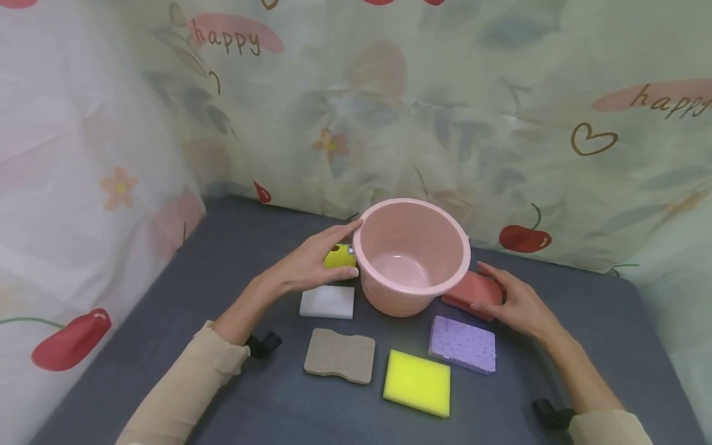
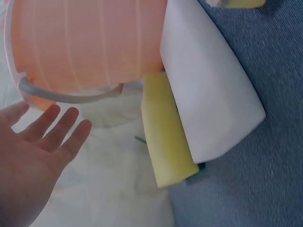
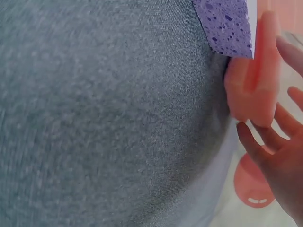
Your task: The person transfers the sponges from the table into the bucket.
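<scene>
A pink bucket (image 1: 400, 303) stands upright with its mouth tilted toward the camera, and its grey handle (image 2: 71, 98) hangs at the side. My left hand (image 1: 314, 259) is at the bucket's left side, fingers spread and fairly straight, fingertips right at the rim. Below that hand lie a yellow sponge (image 2: 163, 132) and a white sponge (image 1: 328, 302). My right hand (image 1: 520, 301) reaches around the red sponge (image 1: 473, 293) at the bucket's right, its thumb and fingers apart and loosely bent. In the right wrist view its fingertips are close beside the red sponge.
In front of the bucket lie a grey-brown sponge (image 1: 339, 356) with curved-in sides, a bright yellow sponge (image 1: 417, 383) and a purple sponge (image 1: 463, 344). They rest on a dark grey table (image 1: 289, 408). A printed curtain (image 1: 389, 123) hangs behind and at both sides.
</scene>
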`<state>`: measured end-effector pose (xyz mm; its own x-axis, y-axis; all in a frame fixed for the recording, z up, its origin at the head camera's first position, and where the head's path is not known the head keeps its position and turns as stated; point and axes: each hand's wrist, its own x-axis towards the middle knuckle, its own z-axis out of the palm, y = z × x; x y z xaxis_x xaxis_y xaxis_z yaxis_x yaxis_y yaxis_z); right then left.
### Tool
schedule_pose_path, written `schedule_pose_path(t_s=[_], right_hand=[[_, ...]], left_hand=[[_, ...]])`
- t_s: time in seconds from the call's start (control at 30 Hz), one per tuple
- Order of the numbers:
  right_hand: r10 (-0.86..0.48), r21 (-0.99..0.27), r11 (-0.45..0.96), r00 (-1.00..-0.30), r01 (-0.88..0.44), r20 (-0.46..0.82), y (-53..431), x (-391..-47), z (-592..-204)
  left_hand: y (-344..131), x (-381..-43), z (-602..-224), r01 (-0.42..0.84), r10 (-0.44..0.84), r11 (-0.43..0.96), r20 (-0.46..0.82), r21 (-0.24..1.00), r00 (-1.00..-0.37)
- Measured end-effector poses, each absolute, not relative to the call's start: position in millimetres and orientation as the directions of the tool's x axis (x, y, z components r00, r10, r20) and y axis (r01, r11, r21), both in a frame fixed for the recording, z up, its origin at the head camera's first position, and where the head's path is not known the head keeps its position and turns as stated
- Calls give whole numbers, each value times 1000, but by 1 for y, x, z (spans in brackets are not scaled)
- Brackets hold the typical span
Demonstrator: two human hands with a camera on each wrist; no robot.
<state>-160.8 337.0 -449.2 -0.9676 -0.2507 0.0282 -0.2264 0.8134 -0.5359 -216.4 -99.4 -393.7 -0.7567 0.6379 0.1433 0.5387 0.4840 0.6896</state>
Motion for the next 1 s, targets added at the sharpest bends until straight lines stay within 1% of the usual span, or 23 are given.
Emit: schedule_pose_path(t_s=[0.17, 0.27, 0.43, 0.6, 0.8, 1.0], right_hand=[[-253, -506, 835, -968, -216, -3, 333, -162, -451], [-256, -493, 842, -967, -218, -10, 332, -163, -452], [-250, -486, 848, -968, -209, -18, 332, -161, -449], [-237, -475, 859, -971, -190, -41, 334, -161, -439], [-236, -453, 870, -971, -194, -37, 339, -161, -415], [-229, -435, 879, -973, -197, -23, 343, -160, -395]], left_hand=[[-92, -216, -395, 502, 639, 386, 168, 774, -751], [-87, -215, -395, 451, 615, 333, 171, 828, -770], [-74, -212, -395, 367, 552, 311, 148, 876, -821], [-65, -211, -392, 335, 498, 317, 144, 887, -855], [-64, -213, -386, 321, 509, 297, 136, 899, -850], [-64, -217, -386, 353, 543, 313, 139, 882, -828]])
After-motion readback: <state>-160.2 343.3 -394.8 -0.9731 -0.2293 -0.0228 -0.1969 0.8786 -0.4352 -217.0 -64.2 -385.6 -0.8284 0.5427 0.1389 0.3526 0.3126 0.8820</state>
